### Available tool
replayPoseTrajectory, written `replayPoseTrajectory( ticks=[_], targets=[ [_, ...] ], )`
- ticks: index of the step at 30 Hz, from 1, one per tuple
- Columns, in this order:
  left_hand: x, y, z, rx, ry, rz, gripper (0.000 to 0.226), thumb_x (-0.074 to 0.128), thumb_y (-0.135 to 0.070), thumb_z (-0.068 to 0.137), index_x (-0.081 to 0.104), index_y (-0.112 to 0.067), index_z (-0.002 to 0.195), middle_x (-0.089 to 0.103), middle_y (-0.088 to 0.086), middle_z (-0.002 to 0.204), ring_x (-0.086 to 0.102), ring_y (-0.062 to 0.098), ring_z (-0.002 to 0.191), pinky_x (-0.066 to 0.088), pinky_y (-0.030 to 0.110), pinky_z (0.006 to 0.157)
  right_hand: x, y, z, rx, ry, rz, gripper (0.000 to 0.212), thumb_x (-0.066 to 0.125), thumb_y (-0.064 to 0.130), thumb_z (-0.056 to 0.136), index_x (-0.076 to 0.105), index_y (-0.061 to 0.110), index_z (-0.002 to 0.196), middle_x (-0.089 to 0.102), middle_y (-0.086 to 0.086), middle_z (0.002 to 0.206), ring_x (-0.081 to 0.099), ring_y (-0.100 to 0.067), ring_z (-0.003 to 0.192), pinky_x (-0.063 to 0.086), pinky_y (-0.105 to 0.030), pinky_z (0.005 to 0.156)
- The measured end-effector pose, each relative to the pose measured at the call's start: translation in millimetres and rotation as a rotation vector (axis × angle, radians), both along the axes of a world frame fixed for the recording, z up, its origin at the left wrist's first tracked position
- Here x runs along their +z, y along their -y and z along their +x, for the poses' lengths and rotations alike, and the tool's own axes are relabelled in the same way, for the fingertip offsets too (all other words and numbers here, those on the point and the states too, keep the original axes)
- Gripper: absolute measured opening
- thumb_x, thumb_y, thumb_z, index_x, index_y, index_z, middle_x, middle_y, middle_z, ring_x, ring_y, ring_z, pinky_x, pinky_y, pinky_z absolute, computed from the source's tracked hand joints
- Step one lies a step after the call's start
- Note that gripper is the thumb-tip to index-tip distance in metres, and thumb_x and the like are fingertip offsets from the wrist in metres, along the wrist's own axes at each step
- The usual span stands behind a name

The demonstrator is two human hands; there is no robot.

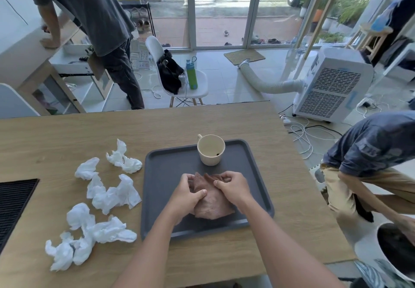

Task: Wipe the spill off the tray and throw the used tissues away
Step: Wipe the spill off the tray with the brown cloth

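Head view shows your left hand [189, 194] and right hand [231, 186] both pinching the brown, soaked tissue wad [213, 204] on the dark grey plastic tray [258, 175], likely gathering it to lift; clean white crumpled tissues [112, 193] wait beside the tray.

wood table [224, 121]: dark grey tray [258, 175] centre-right, crumpled white tissues [107, 195] scattered on its left side, black ribbed mat [13, 202] at left edge. tray & tissues apart.
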State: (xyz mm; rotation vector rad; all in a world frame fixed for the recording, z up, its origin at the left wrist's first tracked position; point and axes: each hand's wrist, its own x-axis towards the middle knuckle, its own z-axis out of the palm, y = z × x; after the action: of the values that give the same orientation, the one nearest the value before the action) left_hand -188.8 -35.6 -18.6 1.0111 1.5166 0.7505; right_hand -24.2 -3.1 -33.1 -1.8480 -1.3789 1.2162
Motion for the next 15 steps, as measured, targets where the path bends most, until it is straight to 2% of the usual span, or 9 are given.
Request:
replayPoseTrajectory(
  ticks=[3, 5, 6, 9, 12, 15],
  targets=[
    [0, 0, 18, -0.037, -0.050, 0.036, 0.038, 0.069, -0.019, 0.083, 0.044, -0.024, 0.111, 0.060, -0.006, 0.106, 0.061, 0.008, 0.094, 0.058, 0.037, 0.068, 3, 5, 18, -0.044, -0.009, 0.046, 0.012, 0.075, 0.024, 0.080, 0.076, 0.022, 0.092, 0.073, 0.010, 0.085, 0.065, -0.003, 0.080, 0.048, -0.017, 0.067],
    [1, -2, 34, -0.070, -0.100, 0.057, 0.038, 0.070, -0.023, 0.082, 0.044, -0.026, 0.109, 0.060, -0.009, 0.106, 0.059, 0.004, 0.095, 0.056, 0.038, 0.080, 4, 7, 35, -0.079, -0.025, 0.053, 0.009, 0.076, 0.023, 0.079, 0.076, 0.023, 0.088, 0.073, 0.011, 0.083, 0.066, -0.001, 0.079, 0.047, -0.017, 0.066],
    [2, -3, 43, -0.087, -0.111, 0.066, 0.038, 0.070, -0.024, 0.082, 0.044, -0.026, 0.110, 0.059, -0.010, 0.106, 0.058, 0.002, 0.095, 0.055, 0.037, 0.081, 5, 8, 45, -0.097, -0.032, 0.060, 0.008, 0.076, 0.023, 0.078, 0.075, 0.023, 0.086, 0.073, 0.011, 0.082, 0.066, -0.002, 0.079, 0.049, -0.019, 0.067],
    [6, -6, 77, -0.141, -0.119, 0.082, 0.039, 0.070, -0.025, 0.082, 0.042, -0.027, 0.110, 0.057, -0.013, 0.104, 0.057, 0.000, 0.093, 0.053, 0.028, 0.073, 10, 10, 79, -0.156, -0.051, 0.087, 0.008, 0.076, 0.020, 0.078, 0.075, 0.020, 0.086, 0.073, 0.009, 0.082, 0.068, -0.005, 0.081, 0.051, -0.020, 0.070],
    [9, -8, 118, -0.213, -0.151, 0.112, 0.040, 0.070, -0.023, 0.082, 0.041, -0.024, 0.109, 0.058, -0.013, 0.101, 0.055, -0.004, 0.090, 0.044, 0.019, 0.068, 14, 16, 119, -0.214, -0.034, 0.102, 0.009, 0.076, 0.017, 0.078, 0.075, 0.018, 0.087, 0.073, 0.010, 0.083, 0.066, -0.004, 0.080, 0.049, -0.018, 0.070],
    [10, -8, 154, -0.275, -0.195, 0.131, 0.040, 0.070, -0.023, 0.082, 0.040, -0.020, 0.108, 0.059, -0.007, 0.102, 0.055, -0.002, 0.087, 0.041, 0.017, 0.066, 14, 23, 153, -0.249, 0.015, 0.101, 0.009, 0.076, 0.018, 0.077, 0.075, 0.017, 0.087, 0.074, 0.008, 0.083, 0.067, -0.008, 0.081, 0.052, -0.023, 0.074]
  ],
)
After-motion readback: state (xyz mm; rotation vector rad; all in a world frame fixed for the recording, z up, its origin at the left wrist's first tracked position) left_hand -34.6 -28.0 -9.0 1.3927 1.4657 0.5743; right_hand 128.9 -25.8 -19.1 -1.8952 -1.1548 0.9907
